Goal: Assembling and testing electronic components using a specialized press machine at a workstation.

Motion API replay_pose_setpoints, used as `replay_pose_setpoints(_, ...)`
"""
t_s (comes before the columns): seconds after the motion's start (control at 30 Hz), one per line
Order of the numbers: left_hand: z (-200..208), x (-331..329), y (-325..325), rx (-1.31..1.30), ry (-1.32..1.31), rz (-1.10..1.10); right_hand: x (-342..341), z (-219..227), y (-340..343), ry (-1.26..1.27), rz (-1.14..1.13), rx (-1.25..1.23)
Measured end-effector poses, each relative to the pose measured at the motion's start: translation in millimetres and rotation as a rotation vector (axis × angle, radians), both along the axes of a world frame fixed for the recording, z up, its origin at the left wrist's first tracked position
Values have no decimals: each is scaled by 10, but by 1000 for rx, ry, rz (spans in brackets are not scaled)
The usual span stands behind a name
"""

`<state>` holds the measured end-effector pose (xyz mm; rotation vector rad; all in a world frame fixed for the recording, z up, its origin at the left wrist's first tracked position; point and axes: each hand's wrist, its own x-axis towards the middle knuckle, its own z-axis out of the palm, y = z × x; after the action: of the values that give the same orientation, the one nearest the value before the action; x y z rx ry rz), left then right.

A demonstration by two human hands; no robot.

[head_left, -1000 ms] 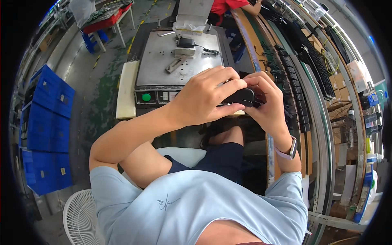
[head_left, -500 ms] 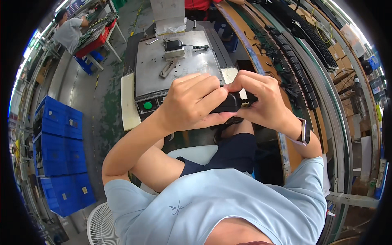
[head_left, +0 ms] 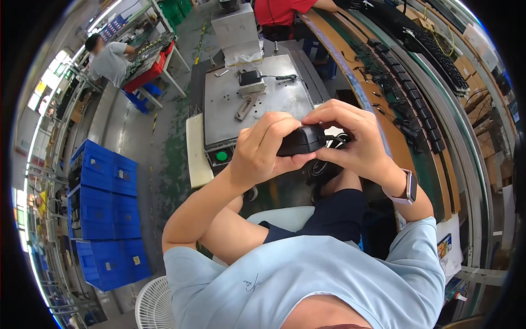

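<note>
In front of my chest, above my lap, I hold a black power adapter (head_left: 300,141) between both hands. My left hand (head_left: 262,147) is closed round its left end, thumb along the near edge. My right hand (head_left: 353,137) pinches the right end, with a fingertip on the far edge and the thumb near the cord end. A black cord (head_left: 341,140) leaves that end and shows in loops by the right palm. Beyond my hands, a second black adapter (head_left: 250,77) rests on a small block on the metal plate (head_left: 222,107) of a machine.
A green button (head_left: 221,156) sits on the machine's near left corner. To the right, a row of black adapters (head_left: 408,82) with cords lines a conveyor. Blue bins (head_left: 109,214) are stacked at left. One person (head_left: 109,60) works far left; a red-shirted person (head_left: 279,12) is beyond the machine.
The whole view has shifted, so the scene lies farther right and lower. The adapter in my hands is turned slightly, showing more of its side and its cord. Both hands keep their hold.
</note>
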<state>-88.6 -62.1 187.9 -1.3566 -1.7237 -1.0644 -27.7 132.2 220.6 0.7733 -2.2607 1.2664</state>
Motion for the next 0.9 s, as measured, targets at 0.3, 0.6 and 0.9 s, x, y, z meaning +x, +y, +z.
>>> replay_pose_setpoints(0.3, 218, -99, -43, -92, -229, -99, -118, -13, -39, -1, 11, -25)
replay_pose_setpoints(0.6, 243, -262, -94, 200, -678, -227, -229, -324, -385, -288, 257, -429)
replay_pose_setpoints(0.9, 197, -207, 63, 278, -591, -484, -199, -492, -576, -1253, 1016, -1283)
